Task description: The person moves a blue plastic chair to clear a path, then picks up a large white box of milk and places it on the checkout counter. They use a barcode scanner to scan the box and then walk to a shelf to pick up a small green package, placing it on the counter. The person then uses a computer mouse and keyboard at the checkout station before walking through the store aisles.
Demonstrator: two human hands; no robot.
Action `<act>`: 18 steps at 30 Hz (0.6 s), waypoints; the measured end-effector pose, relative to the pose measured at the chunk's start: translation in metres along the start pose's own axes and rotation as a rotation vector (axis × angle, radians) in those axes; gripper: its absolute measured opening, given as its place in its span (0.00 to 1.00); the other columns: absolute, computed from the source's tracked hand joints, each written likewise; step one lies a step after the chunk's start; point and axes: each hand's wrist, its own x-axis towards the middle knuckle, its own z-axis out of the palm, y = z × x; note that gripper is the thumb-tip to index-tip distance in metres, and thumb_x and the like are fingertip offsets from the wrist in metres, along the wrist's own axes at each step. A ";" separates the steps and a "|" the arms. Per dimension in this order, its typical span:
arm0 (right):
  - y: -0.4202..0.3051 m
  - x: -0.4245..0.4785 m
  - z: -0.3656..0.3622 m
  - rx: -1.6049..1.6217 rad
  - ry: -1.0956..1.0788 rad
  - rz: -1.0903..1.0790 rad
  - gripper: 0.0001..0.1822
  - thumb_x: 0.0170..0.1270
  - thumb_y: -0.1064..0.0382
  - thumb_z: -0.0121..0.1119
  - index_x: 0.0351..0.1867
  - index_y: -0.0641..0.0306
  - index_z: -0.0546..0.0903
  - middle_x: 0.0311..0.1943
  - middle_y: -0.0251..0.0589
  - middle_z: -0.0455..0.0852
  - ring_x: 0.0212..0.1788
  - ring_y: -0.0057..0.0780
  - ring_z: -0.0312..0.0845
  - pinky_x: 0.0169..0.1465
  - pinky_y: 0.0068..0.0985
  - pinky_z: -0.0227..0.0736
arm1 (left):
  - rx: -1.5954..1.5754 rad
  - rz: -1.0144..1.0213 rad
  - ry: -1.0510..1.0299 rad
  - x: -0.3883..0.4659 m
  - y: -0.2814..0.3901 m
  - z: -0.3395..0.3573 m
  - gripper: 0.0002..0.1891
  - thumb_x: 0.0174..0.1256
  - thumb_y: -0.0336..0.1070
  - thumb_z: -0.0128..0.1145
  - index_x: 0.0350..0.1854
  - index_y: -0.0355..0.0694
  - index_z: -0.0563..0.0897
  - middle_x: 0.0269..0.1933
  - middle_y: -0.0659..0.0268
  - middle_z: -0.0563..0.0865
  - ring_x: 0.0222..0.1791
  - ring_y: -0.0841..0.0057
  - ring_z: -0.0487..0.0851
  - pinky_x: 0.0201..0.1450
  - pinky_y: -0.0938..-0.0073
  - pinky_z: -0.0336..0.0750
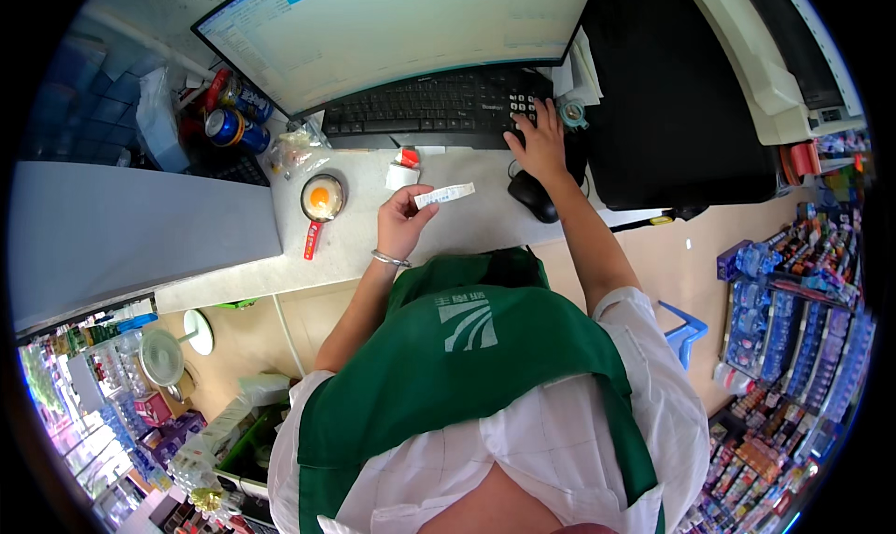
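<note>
Between the thumb and fingers of my left hand (404, 224) is a small white paper strip (445, 195) bearing print, held above the counter (476, 219). My right hand (540, 142) rests on the number pad of a black keyboard (427, 110), fingers spread over the keys. A black computer mouse (533, 196) lies below that hand, beside my forearm. Behind the keyboard stands a monitor (420, 30) with a lit screen. Near my left fingers lie a small white item (402, 177) and a red-and-white packet (407, 158).
A toy-like frying pan with an egg (323, 198) lies left of my left hand. Blue cans (227, 127) and a clear plastic bag (297, 147) sit at the back left. A grey panel (140, 233) borders the left. A large black surface (672, 107) stands right; stocked shelves (784, 345) line the floor.
</note>
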 end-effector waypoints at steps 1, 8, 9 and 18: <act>0.002 0.002 0.001 0.020 0.027 0.011 0.21 0.55 0.50 0.60 0.48 0.56 0.79 0.62 0.53 0.63 0.67 0.54 0.52 0.64 0.46 0.55 | -0.001 0.007 0.017 0.001 0.000 0.000 0.13 0.55 0.23 0.62 0.44 0.37 0.80 0.32 0.73 0.83 0.30 0.90 0.77 0.34 0.88 0.72; 0.007 0.022 0.007 0.011 -0.006 0.142 0.22 0.60 0.49 0.56 0.52 0.55 0.77 0.63 0.52 0.63 0.65 0.52 0.55 0.63 0.44 0.57 | -0.043 0.029 0.055 0.008 -0.007 0.003 0.13 0.55 0.23 0.63 0.44 0.37 0.81 0.31 0.73 0.82 0.29 0.91 0.76 0.32 0.88 0.72; 0.009 0.023 0.011 -0.027 -0.040 0.143 0.23 0.60 0.48 0.55 0.52 0.57 0.78 0.63 0.51 0.63 0.66 0.51 0.54 0.63 0.43 0.57 | -0.017 0.027 0.059 0.010 -0.002 0.005 0.13 0.55 0.23 0.63 0.43 0.37 0.81 0.31 0.73 0.82 0.29 0.91 0.76 0.32 0.88 0.72; 0.009 0.019 0.011 0.112 0.034 0.138 0.25 0.61 0.55 0.55 0.57 0.66 0.71 0.58 0.57 0.66 0.62 0.54 0.59 0.62 0.42 0.60 | 0.017 0.026 -0.018 0.018 0.000 -0.002 0.14 0.56 0.21 0.60 0.45 0.36 0.79 0.38 0.71 0.83 0.36 0.88 0.79 0.39 0.86 0.75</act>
